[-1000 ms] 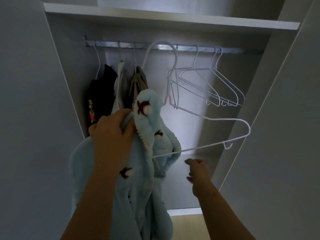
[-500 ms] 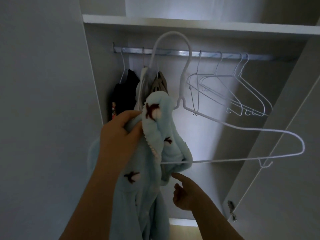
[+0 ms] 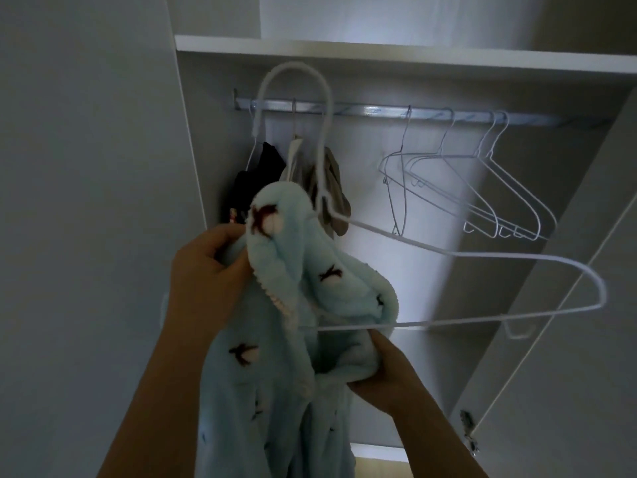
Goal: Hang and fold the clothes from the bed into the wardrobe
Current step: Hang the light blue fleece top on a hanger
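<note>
A fluffy light-blue garment (image 3: 331, 281) with small dark bird prints hangs half on a white wire hanger (image 3: 482, 257), in front of the open wardrobe. My left hand (image 3: 206, 277) grips the garment's upper fold at the hanger's left shoulder. My right hand (image 3: 382, 370) grips a bunch of the blue fabric just under the hanger's bottom bar. The hanger's hook (image 3: 293, 74) rises in front of the metal rail (image 3: 379, 110); I cannot tell if it rests on the rail. The hanger's right arm is bare.
Dark and beige clothes (image 3: 262, 174) hang at the rail's left end. Several bare white hangers (image 3: 465, 188) hang to the right. A white shelf (image 3: 413, 58) runs above the rail. An open wardrobe door (image 3: 568, 339) stands at the right, a side panel (image 3: 86, 201) at the left.
My right hand rose from open below the hanger to gripping the blue fabric under its bottom bar. The view shifted closer and leftward; my left hand keeps its hold.
</note>
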A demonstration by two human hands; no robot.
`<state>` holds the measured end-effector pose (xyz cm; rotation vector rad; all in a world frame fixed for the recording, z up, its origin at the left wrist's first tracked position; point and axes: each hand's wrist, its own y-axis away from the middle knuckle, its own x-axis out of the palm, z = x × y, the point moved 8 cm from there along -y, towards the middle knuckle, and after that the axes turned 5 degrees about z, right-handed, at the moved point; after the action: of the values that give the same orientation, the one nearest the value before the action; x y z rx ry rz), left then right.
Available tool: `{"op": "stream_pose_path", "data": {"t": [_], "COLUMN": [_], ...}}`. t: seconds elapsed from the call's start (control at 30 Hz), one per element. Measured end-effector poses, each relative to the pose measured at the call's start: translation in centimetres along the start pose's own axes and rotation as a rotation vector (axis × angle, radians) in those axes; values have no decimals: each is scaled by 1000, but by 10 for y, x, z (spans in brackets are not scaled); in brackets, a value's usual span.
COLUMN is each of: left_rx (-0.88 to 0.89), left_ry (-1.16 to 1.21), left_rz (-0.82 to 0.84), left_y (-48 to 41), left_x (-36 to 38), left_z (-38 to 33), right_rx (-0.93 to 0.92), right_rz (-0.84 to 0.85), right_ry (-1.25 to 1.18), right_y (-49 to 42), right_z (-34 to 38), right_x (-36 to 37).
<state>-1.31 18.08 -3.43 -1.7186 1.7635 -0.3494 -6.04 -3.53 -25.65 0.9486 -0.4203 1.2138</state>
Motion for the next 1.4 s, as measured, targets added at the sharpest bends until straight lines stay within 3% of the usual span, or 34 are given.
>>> {"op": "stream_pose_path", "data": {"t": [0.1,0.23,0.37,0.53,0.73,0.83,0.97,1.07,1.23,1.4], "left_rx": [-80,-131,-191,-182,-245,-263,-318,-403,-337,-346], "left_ry": [-79,-180,-89,-44,-34,-8,-24,123,137,54], "left_rz": [3,143,222,321,621,596,393,278,408,545], "left_y": [0,3,6,12,20,18,13,15,11,17], "left_x": [-12,-7,2,10,28,35,43,50,41,41], "left_z": [25,45,55,54,59,60,76,75,61,60], "right_rx": [-100,-178,-187,-247,-349,-391,-438,-439,-410,-324], "right_rz": [-27,7,55,-15,3,-62,14,54,-33,-172], "right_ry": [-85,-143,-154,-143,154,209,350,289,-72,15], "right_y": [13,32,45,49,63,64,68,72,87,94], "right_z": [23,43,57,74,112,117,114,114,123,126], "right_x": [-22,-31,-27,-35,-21,-21,0,1,-41,-53]}}
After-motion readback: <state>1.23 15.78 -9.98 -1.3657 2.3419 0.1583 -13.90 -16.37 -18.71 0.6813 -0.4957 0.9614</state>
